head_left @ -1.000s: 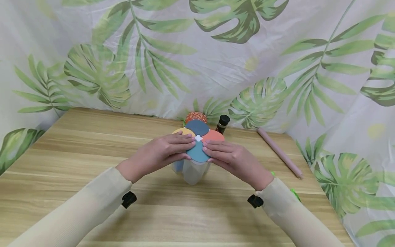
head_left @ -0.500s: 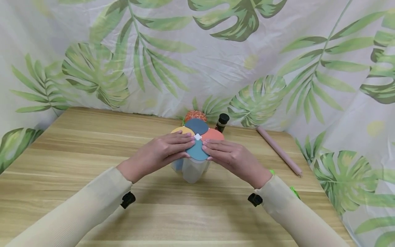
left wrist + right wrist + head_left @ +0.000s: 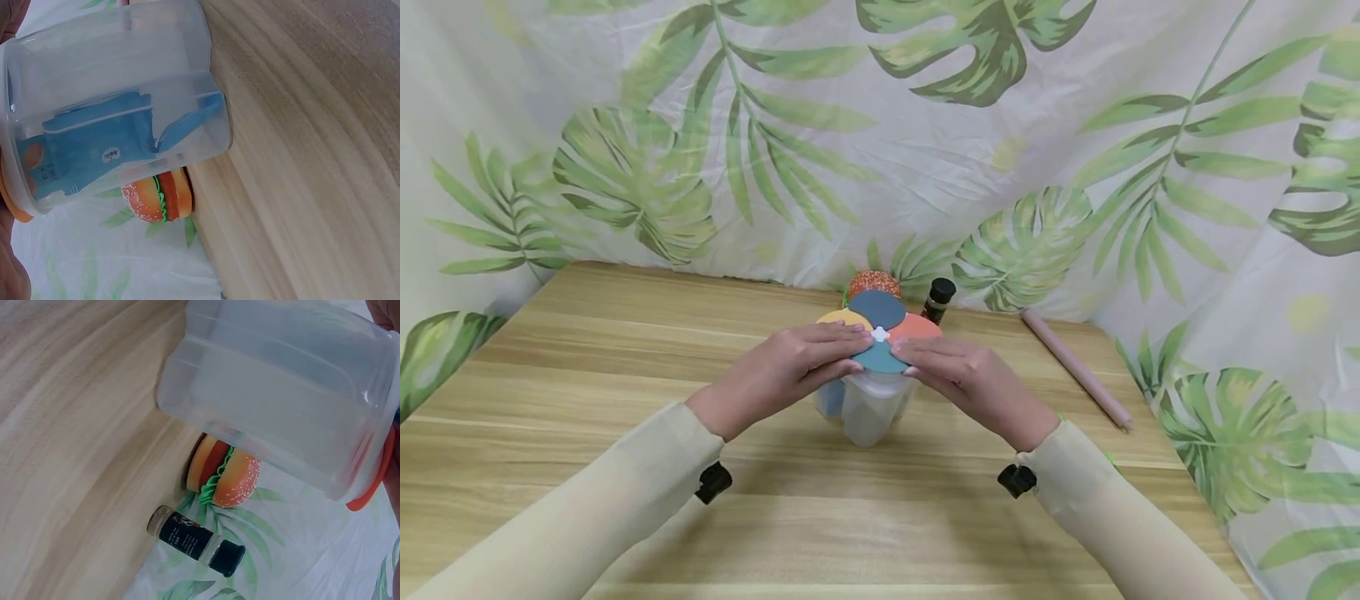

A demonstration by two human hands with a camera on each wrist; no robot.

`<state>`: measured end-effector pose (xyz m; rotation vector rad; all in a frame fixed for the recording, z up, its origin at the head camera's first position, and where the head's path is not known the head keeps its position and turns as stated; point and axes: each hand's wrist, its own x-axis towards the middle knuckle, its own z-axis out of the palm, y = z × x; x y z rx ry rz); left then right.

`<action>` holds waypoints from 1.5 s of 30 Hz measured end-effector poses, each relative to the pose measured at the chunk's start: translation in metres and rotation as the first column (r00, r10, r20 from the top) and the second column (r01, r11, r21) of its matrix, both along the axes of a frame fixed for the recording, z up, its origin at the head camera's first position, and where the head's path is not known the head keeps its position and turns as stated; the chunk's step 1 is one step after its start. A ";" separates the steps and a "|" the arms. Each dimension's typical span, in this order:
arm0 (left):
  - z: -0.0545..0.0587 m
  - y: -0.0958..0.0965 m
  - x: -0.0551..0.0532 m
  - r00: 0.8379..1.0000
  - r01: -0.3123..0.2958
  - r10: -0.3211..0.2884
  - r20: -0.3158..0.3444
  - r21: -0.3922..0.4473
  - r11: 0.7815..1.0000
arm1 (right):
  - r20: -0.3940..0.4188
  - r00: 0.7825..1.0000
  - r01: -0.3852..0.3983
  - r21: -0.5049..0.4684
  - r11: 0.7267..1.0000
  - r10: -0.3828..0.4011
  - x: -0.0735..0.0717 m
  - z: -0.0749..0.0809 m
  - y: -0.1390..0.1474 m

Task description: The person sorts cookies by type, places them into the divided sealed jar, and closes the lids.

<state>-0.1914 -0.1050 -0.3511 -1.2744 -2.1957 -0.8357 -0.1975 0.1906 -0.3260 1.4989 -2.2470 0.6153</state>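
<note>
A clear plastic food container [image 3: 871, 412] stands upright on the table, topped by a petal-shaped lid in yellow, navy, coral and teal. My left hand [image 3: 782, 362] lies over the lid's left side, fingers on top and thumb at the edge of the teal flap [image 3: 880, 358]. Opposite it, my right hand [image 3: 973, 379] pinches that flap's right side in the same way. The flap's front edge is raised, baring the white rim [image 3: 880, 381]. Through the wall, the left wrist view shows blue packets [image 3: 103, 140] in one compartment. The section facing the right wrist camera looks bare.
Close behind the container sits a toy hamburger [image 3: 224, 472]. A black-capped seasoning bottle [image 3: 194, 540] stands to its right. On the table's right side lies a pink rod [image 3: 1075, 367], and a bit of green shows by the right sleeve. Leaf-print cloth hangs behind the table [image 3: 625, 350].
The front edge of the teal flap has risen, and both thumbs have moved up with it. The container has stayed in place.
</note>
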 end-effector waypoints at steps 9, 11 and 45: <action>-0.003 0.001 -0.003 0.999 0.031 -0.030 -0.017 0.008 1.000 | 0.215 0.976 0.045 -0.036 0.998 -0.036 -0.002 0.007 -0.005; -0.003 0.000 -0.002 1.000 0.024 -0.024 -0.011 0.003 1.000 | 0.274 0.961 0.062 -0.050 0.997 -0.046 -0.004 0.009 -0.006; 0.001 -0.002 0.001 0.989 -0.032 0.037 0.144 -0.033 0.999 | 0.641 0.760 0.236 -0.123 0.964 -0.104 -0.032 0.026 -0.018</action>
